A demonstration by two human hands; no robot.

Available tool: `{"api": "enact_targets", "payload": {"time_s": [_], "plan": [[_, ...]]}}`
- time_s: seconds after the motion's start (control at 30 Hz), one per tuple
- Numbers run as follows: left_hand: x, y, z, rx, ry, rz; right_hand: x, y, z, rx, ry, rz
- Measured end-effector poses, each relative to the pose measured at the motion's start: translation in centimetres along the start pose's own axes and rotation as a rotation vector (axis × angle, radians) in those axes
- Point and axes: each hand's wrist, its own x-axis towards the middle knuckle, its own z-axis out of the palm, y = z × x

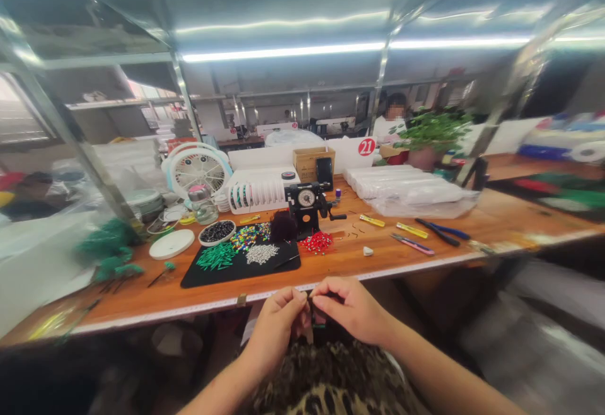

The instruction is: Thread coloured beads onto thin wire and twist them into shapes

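Left hand (276, 321) and right hand (353, 309) fingertips meet, both pinching a small dark piece (312, 314), too small to ID, held over the lap just near of the wooden table (340, 265), black mat (236, 271) farther back, red beads (316, 243) at its right.

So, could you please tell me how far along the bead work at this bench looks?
Laid out already: heaps of green beads, silver beads and red beads sit sorted on the black mat. In hand: the left hand and right hand pinch a small dark piece together at the table edge; its detail is too small to tell. Left: the heaps look full, so most beading probably remains.
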Motion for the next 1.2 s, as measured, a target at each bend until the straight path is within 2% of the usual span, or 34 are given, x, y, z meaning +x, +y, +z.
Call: {"api": "enact_targets", "payload": {"time_s": [0.13, 0.27, 0.43, 0.67, 0.87, 1.2], "plan": [[-0.08, 0.15, 0.27, 0.064, -0.04, 0.045, 0.06, 0.55, 0.26, 0.018, 0.022, 0.025], [-0.19, 0.21, 0.16, 0.134, -0.02, 0.117, 0.26, 0.77, 0.39, -0.017, 0.041, 0.003], [-0.08, 0.14, -0.34, 0.137, -0.032, 0.077, 0.14, 0.24, -0.13, -0.02, -0.016, -0.043], [-0.26, 0.3, -0.06, 0.164, -0.041, 0.146, -0.05, 0.13, -0.26, 0.033, 0.018, 0.038], [-0.27, 0.33, 0.07, 0.222, -0.04, 0.217, 0.16, 0.08, -0.21, 0.083, 0.027, 0.043], [-0.45, 0.11, -0.39, 0.463, -0.006, 0.361, 0.28, 0.06, -0.03, 0.117, 0.033, 0.023]]}}
